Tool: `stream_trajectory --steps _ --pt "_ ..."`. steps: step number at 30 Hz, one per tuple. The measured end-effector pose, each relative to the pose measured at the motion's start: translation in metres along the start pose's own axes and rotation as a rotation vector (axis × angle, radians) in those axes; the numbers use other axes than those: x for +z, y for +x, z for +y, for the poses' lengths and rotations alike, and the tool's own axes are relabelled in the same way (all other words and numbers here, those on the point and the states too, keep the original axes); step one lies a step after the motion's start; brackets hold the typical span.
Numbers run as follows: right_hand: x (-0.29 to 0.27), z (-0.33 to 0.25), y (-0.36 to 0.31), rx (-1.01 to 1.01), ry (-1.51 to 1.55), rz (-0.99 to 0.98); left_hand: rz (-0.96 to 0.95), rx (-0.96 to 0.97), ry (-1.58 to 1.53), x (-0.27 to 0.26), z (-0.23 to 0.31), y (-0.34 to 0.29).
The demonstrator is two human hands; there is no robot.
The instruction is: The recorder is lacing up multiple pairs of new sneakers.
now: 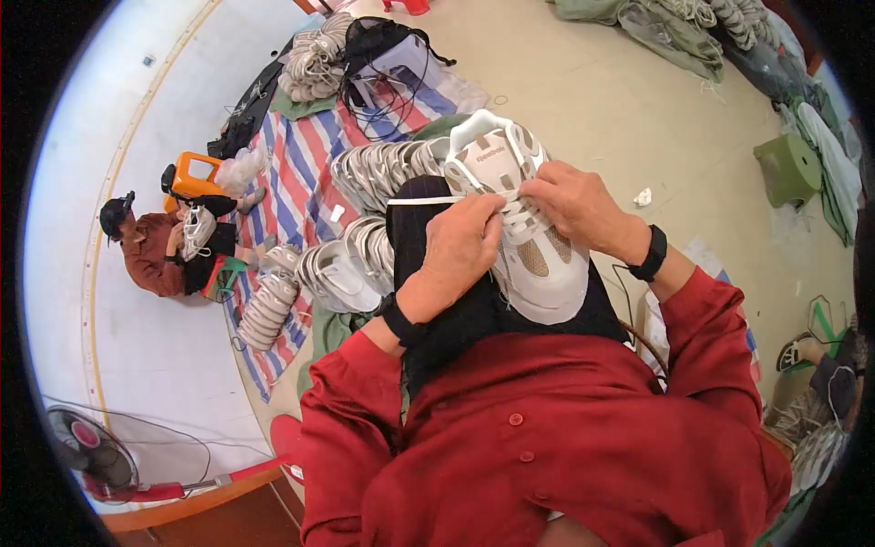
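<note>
A white and beige sneaker upper [544, 283] lies across my lap, its toe toward me and its tongue pointing away. A flat white shoelace [421, 201] crosses the upper, with a loose end sticking out to the left. My left hand [458, 246] pinches the lace over the left eyelet row. Against the right eyelet row, my right hand [576, 208] pinches the lace between thumb and finger. Several rows of crossed lace show below the fingertips, toward the toe.
Stacked shoe uppers [342, 269] line the striped sheet [301, 155] at my left. A co-worker [159, 246] sits farther left, holding another upper. Bundles of uppers [314, 59] and a black mesh bag [387, 46] lie ahead. A green stool [787, 170] stands right; a fan [91, 447] is lower left.
</note>
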State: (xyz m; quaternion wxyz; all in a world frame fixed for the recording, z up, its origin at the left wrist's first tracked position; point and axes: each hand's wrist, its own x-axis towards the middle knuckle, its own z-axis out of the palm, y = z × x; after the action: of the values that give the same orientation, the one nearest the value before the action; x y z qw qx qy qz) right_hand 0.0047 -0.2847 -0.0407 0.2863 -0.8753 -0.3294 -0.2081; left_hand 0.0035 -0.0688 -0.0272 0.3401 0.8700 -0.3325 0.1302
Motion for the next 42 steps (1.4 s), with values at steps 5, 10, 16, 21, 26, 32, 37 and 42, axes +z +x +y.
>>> stream_trajectory --steps 5,10,16,21,26,32,37,42 --pt "-0.007 -0.002 0.01 -0.015 -0.179 -0.159 -0.161 -0.097 0.196 -0.006 0.013 0.016" --pt "-0.017 -0.003 0.026 -0.041 -0.203 -0.357 -0.288 -0.043 0.281 -0.013 0.007 0.028" --pt "-0.019 -0.005 0.029 -0.018 0.044 -0.37 -0.451 -0.303 -0.35 -0.016 -0.004 0.031" --pt "-0.041 -0.022 0.002 0.019 -0.03 -0.401 -0.54 -0.269 -0.2 -0.022 -0.004 0.006" --pt "-0.109 0.003 -0.058 0.366 0.142 -0.356 -0.415 -0.096 -0.022 -0.069 -0.019 -0.058" --pt "-0.195 0.056 -0.247 0.992 0.298 -0.064 -0.395 -0.695 0.233 -0.2 -0.066 -0.174" --pt "-0.175 0.04 -0.263 1.0 0.363 0.026 -0.366 -0.858 0.397 -0.221 -0.064 -0.219" --pt "-0.199 0.015 -0.239 0.912 0.6 0.319 -0.26 -0.654 -0.01 -0.223 -0.029 -0.209"
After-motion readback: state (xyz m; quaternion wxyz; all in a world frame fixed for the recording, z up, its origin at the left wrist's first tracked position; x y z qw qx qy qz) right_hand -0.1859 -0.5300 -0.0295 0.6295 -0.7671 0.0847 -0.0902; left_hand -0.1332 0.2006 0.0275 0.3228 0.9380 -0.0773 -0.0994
